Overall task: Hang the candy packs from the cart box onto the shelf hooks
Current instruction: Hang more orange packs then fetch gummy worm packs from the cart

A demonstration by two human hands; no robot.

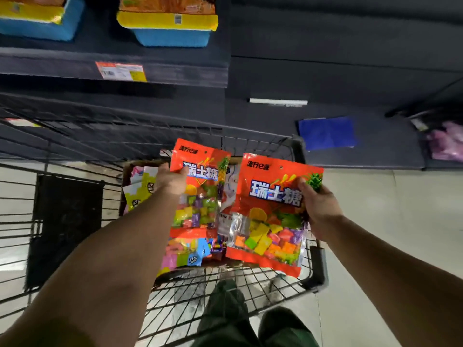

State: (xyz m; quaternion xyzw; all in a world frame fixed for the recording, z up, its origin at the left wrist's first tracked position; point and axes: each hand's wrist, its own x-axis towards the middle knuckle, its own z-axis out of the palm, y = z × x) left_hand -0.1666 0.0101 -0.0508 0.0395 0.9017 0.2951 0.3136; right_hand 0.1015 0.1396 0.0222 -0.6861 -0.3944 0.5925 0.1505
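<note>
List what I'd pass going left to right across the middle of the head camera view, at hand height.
Black panel on the cart → yellow-and-white packs in the box → left hand → left red candy pack → right red candy pack → right hand.

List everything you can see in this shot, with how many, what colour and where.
red candy packs: two, red-orange, one held in each hand above the cart
cardboard box: one, brown, in the cart, holding more packs
other packs in box: several, yellow, pink and blue
wire cart: one, black, below the hands
blue-and-yellow boxes: two, upper shelf
price tag: one, orange and white, shelf edge
blue sheet: one, bottom shelf on the right
pink bags: blurred, far right
left hand: grips the left pack's edge
right hand: grips the right pack's edge
</note>
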